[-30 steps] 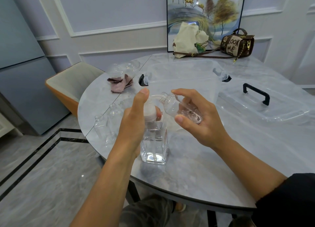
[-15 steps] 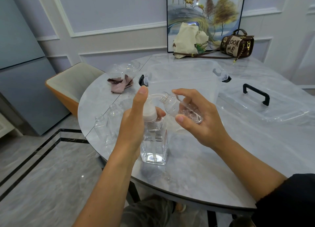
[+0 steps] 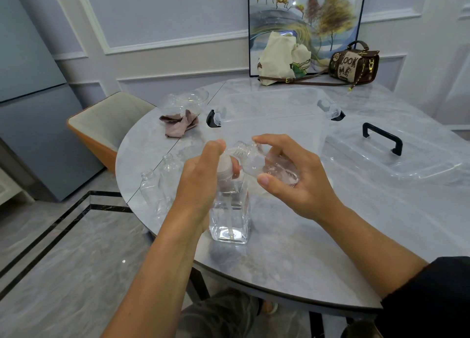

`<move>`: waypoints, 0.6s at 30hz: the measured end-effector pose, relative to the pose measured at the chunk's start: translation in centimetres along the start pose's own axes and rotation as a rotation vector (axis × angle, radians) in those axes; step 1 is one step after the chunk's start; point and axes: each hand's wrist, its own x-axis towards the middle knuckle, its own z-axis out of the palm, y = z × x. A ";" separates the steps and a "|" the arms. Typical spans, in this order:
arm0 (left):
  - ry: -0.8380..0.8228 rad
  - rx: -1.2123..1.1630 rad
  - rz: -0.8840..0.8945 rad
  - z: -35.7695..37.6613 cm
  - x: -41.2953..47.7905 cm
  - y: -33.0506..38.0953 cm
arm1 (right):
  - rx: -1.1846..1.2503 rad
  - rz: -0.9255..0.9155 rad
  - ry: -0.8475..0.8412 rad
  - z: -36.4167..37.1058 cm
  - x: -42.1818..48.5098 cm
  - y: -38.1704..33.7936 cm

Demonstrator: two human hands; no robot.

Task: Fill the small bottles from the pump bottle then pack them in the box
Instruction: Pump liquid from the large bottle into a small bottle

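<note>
The square clear pump bottle (image 3: pixel 230 218) stands near the front edge of the grey marble table (image 3: pixel 305 248). The left hand (image 3: pixel 201 177) wraps its pump head, one finger on top. The right hand (image 3: pixel 297 182) pinches a small bottle (image 3: pixel 256 162), tilted with its open mouth at the pump's spout. Two empty small bottles (image 3: pixel 150 190) stand upright to the left. Behind sits the clear box (image 3: pixel 274 114), its lid (image 3: pixel 407 165) with a black handle lying to the right. A crumpled cloth (image 3: pixel 179 126) lies left of the box.
</note>
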 end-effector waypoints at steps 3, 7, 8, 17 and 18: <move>-0.004 0.002 0.001 0.0 -0.1 0.1 | -0.011 -0.008 -0.008 0.0 0.0 0.1; -0.011 0.017 0.002 0.1 -0.3 0.3 | -0.023 -0.010 0.001 -0.1 0.0 0.1; -0.014 0.014 0.003 0.2 -0.4 0.3 | -0.022 -0.007 0.006 -0.1 0.0 0.1; -0.009 0.017 0.002 -0.1 -0.3 -0.2 | -0.003 0.012 0.028 -0.3 0.0 0.1; -0.008 0.019 0.003 -0.1 -0.4 -0.2 | -0.004 0.013 0.028 -0.3 0.1 0.1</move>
